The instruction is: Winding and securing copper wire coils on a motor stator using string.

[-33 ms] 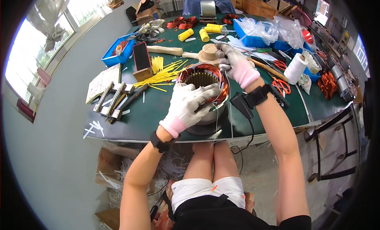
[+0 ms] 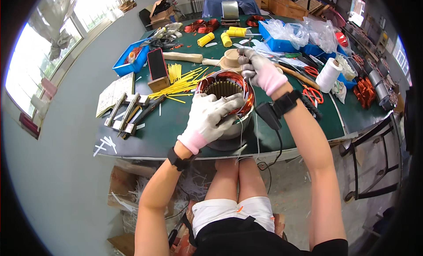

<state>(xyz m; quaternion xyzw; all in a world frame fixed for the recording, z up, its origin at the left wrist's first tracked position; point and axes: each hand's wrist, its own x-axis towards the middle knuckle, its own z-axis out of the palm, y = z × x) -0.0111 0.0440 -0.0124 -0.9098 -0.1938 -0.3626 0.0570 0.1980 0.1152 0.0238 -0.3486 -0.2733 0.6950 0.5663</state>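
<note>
A motor stator (image 2: pixel 245 92) with copper windings and a ring of slots stands upright near the table's front edge. My left hand (image 2: pixel 212 115), in a white glove with a pink cuff, is closed over its near left rim, fingers lying across the windings. Above the stator's far right side, my right hand (image 2: pixel 260 71), gloved alike, pinches thin white cord (image 2: pixel 257 135). One length hangs down beside the stator, and other strands trail from the near windings. The exact grip point between the right fingertips is too small to make out.
Left of the stator lie yellow strips (image 2: pixel 181 85), a phone (image 2: pixel 157 64) on a wooden block, and a metal frame (image 2: pixel 127 111). A wooden mallet (image 2: pixel 183 57) lies behind. To the right are red-handled scissors (image 2: pixel 313 95), a white thread spool (image 2: pixel 329 75) and blue bins (image 2: pixel 280 44).
</note>
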